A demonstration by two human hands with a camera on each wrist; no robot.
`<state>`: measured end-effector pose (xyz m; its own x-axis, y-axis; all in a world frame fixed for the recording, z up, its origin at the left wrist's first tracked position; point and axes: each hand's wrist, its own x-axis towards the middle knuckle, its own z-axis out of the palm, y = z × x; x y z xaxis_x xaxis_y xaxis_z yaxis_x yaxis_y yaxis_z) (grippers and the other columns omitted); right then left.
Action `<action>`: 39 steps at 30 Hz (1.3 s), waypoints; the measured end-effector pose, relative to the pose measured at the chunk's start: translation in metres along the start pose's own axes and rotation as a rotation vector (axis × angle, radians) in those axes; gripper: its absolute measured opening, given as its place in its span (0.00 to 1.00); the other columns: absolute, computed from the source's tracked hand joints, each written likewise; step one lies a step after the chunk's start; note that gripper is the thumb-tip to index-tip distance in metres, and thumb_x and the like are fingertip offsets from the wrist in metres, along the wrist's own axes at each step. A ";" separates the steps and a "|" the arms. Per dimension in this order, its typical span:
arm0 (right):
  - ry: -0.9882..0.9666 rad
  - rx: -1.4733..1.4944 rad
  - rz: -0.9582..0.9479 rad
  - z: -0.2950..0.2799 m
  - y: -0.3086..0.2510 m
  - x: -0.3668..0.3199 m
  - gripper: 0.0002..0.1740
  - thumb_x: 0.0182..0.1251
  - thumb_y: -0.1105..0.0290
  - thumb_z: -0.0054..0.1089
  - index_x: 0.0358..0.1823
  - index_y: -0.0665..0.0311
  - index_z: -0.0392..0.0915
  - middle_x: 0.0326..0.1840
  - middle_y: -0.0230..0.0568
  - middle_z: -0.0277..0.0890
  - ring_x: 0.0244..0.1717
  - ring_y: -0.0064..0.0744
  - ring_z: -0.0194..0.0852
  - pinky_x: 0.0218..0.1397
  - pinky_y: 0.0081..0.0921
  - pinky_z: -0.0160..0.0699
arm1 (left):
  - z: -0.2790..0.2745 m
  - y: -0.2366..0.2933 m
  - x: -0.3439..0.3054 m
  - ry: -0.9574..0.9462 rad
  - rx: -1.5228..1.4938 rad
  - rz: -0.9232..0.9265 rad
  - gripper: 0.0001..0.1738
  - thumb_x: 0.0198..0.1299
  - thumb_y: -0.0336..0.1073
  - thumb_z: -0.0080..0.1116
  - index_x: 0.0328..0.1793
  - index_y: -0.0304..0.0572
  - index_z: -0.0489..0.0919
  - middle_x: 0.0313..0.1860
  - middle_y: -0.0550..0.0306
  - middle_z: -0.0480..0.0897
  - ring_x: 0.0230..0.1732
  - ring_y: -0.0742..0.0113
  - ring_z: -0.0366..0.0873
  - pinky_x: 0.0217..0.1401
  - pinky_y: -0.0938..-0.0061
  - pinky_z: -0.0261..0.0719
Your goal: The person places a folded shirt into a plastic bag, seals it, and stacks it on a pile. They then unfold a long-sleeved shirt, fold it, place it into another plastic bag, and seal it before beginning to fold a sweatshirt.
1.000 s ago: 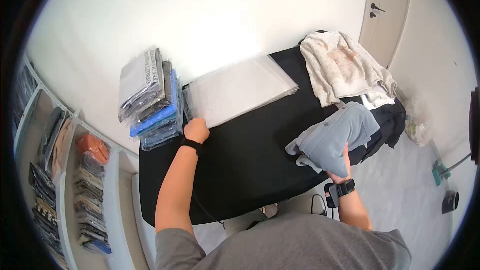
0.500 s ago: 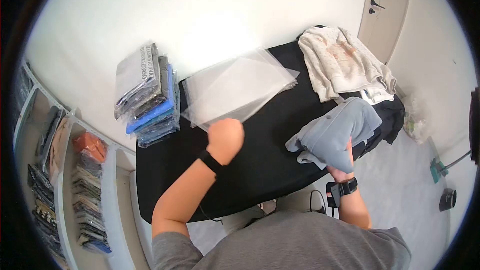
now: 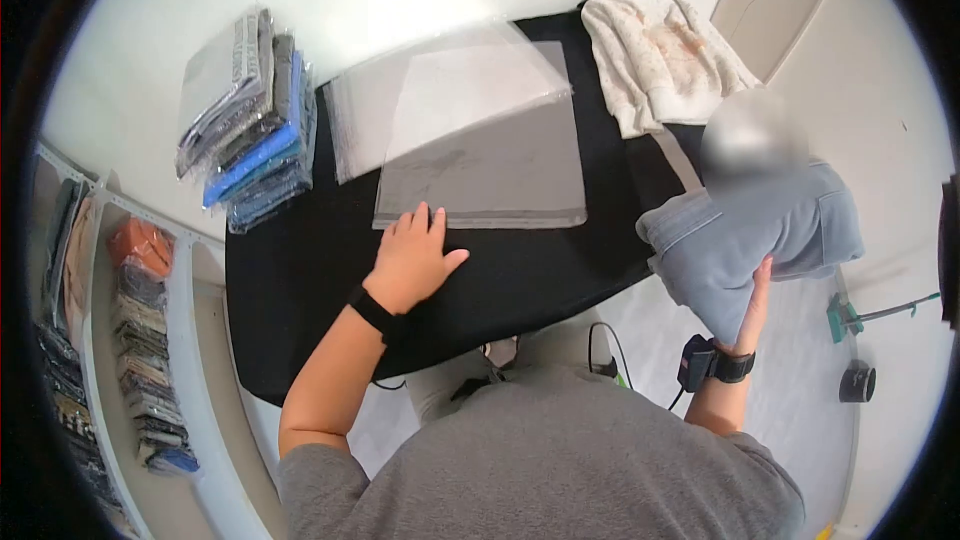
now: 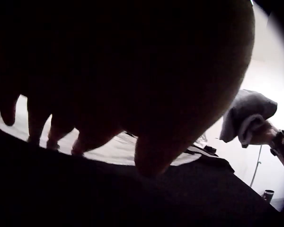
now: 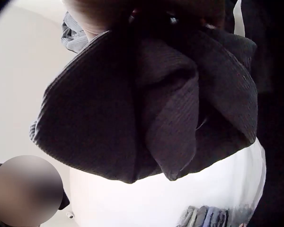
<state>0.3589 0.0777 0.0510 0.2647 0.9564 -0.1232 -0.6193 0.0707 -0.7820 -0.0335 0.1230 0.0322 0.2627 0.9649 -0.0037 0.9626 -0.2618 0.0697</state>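
Note:
With spread fingers, my left hand [image 3: 408, 260] reaches the near edge of a clear plastic bag [image 3: 500, 175] lying flat on the black-covered table [image 3: 480, 280]. The same hand is a dark shape in the left wrist view, fingertips down at the pale plastic. This bag partly overlaps a stack of clear bags [image 3: 365, 110] behind it. My right hand [image 3: 752, 312] holds a folded blue-grey garment [image 3: 725, 240] up past the table's right side, thumb against the cloth. Ribbed folds of the garment [image 5: 94, 118] fill the right wrist view and hide most of the fingers.
A pile of bagged, folded clothes [image 3: 250, 120] stands at the table's left end. A cream patterned sweatshirt [image 3: 670, 60] lies at the back right. Left of the table are shelves [image 3: 215, 360] with more bagged clothes. A green-headed broom [image 3: 845, 315] and a black cup-shaped object [image 3: 857, 382] are at right.
One bag has come off the stack toward me and been turned straight. My left hand moved right with it, then its fingers spread. The right hand carried the garment further right.

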 end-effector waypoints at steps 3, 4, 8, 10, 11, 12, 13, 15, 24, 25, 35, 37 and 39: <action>-0.051 0.088 0.055 0.002 0.001 -0.002 0.34 0.67 0.48 0.50 0.64 0.67 0.61 0.61 0.46 0.68 0.57 0.42 0.70 0.60 0.39 0.68 | -0.005 0.040 -0.018 -0.001 -0.095 0.034 0.31 0.59 0.51 0.53 0.59 0.33 0.71 0.51 0.41 0.71 0.52 0.47 0.69 0.55 0.57 0.69; -0.059 0.088 0.052 0.003 0.001 -0.002 0.35 0.67 0.47 0.50 0.64 0.66 0.60 0.61 0.45 0.67 0.58 0.42 0.69 0.61 0.39 0.67 | -0.010 0.048 -0.022 -0.043 -0.207 0.059 0.30 0.58 0.50 0.54 0.59 0.35 0.72 0.53 0.40 0.70 0.55 0.46 0.68 0.57 0.56 0.68; -0.073 0.105 0.063 0.005 -0.003 -0.003 0.32 0.65 0.51 0.54 0.63 0.67 0.62 0.61 0.45 0.68 0.57 0.40 0.70 0.60 0.38 0.68 | -0.009 0.041 -0.029 0.175 -0.183 0.189 0.26 0.59 0.48 0.55 0.59 0.42 0.73 0.60 0.37 0.67 0.62 0.42 0.63 0.62 0.54 0.65; -0.047 0.061 0.038 0.004 -0.003 -0.002 0.32 0.65 0.52 0.55 0.63 0.67 0.62 0.60 0.45 0.68 0.57 0.40 0.70 0.61 0.38 0.68 | -0.001 0.032 -0.031 0.158 -0.046 0.113 0.24 0.59 0.46 0.56 0.61 0.48 0.73 0.66 0.35 0.62 0.68 0.41 0.57 0.66 0.54 0.61; -0.021 0.019 0.012 0.004 -0.002 -0.001 0.33 0.65 0.53 0.56 0.63 0.67 0.62 0.60 0.45 0.68 0.57 0.40 0.69 0.61 0.38 0.67 | 0.002 0.027 -0.032 0.104 -0.033 0.071 0.25 0.58 0.46 0.56 0.61 0.49 0.72 0.67 0.36 0.61 0.69 0.40 0.55 0.66 0.55 0.61; -0.024 0.018 0.016 0.001 -0.002 0.001 0.33 0.65 0.53 0.56 0.63 0.67 0.62 0.60 0.45 0.68 0.57 0.40 0.69 0.61 0.38 0.67 | 0.006 0.024 -0.032 0.103 -0.034 0.066 0.25 0.58 0.46 0.56 0.61 0.49 0.72 0.67 0.36 0.61 0.69 0.40 0.55 0.66 0.55 0.61; -0.029 -0.005 0.014 -0.002 -0.001 0.002 0.33 0.64 0.54 0.57 0.63 0.68 0.61 0.60 0.45 0.68 0.57 0.40 0.69 0.62 0.38 0.67 | 0.009 0.021 -0.032 0.097 -0.100 0.076 0.25 0.58 0.46 0.56 0.62 0.50 0.72 0.67 0.37 0.61 0.69 0.40 0.56 0.65 0.55 0.62; -0.032 -0.030 0.012 -0.005 0.001 0.003 0.33 0.64 0.54 0.58 0.63 0.68 0.61 0.59 0.45 0.69 0.57 0.39 0.69 0.62 0.38 0.67 | 0.011 0.019 -0.032 0.090 -0.167 0.087 0.25 0.58 0.46 0.57 0.62 0.50 0.72 0.67 0.37 0.61 0.68 0.41 0.58 0.64 0.55 0.63; -0.190 -0.470 -0.176 0.048 0.003 -0.005 0.39 0.56 0.63 0.65 0.64 0.72 0.57 0.61 0.45 0.64 0.59 0.36 0.64 0.63 0.29 0.60 | 0.007 0.014 -0.019 0.160 -0.147 0.093 0.24 0.58 0.41 0.55 0.59 0.39 0.72 0.61 0.44 0.71 0.59 0.47 0.69 0.57 0.59 0.71; -0.234 -0.561 -0.093 0.055 -0.003 -0.005 0.34 0.52 0.66 0.68 0.58 0.74 0.65 0.58 0.44 0.68 0.57 0.32 0.66 0.61 0.27 0.62 | 0.003 0.012 -0.016 0.205 -0.211 0.113 0.22 0.57 0.38 0.56 0.57 0.37 0.73 0.58 0.44 0.73 0.56 0.48 0.70 0.57 0.61 0.71; -0.883 -1.252 -0.287 0.096 0.011 0.000 0.22 0.38 0.64 0.75 0.37 0.62 0.82 0.38 0.44 0.75 0.44 0.39 0.70 0.51 0.30 0.68 | -0.028 0.018 0.009 0.603 -0.342 0.232 0.28 0.43 0.14 0.44 0.55 0.25 0.71 0.53 0.40 0.73 0.52 0.45 0.71 0.57 0.63 0.71; -0.979 -1.410 -0.373 0.100 0.013 0.004 0.21 0.37 0.61 0.75 0.35 0.64 0.82 0.33 0.45 0.74 0.38 0.44 0.69 0.45 0.32 0.69 | -0.034 0.020 0.013 0.610 -0.376 0.227 0.30 0.43 0.13 0.43 0.58 0.24 0.68 0.56 0.36 0.71 0.55 0.43 0.69 0.61 0.62 0.67; -1.040 -1.405 -0.307 0.108 0.010 0.009 0.20 0.38 0.62 0.74 0.33 0.65 0.81 0.31 0.47 0.74 0.37 0.45 0.70 0.45 0.32 0.69 | -0.033 0.021 0.014 0.632 -0.393 0.265 0.35 0.39 0.12 0.44 0.62 0.27 0.66 0.58 0.36 0.70 0.59 0.43 0.67 0.65 0.63 0.64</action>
<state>0.2748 0.1178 0.1083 -0.6403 0.7640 0.0794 0.5453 0.5250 -0.6535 -0.0116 0.1318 0.0665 0.2793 0.7316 0.6219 0.7481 -0.5718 0.3367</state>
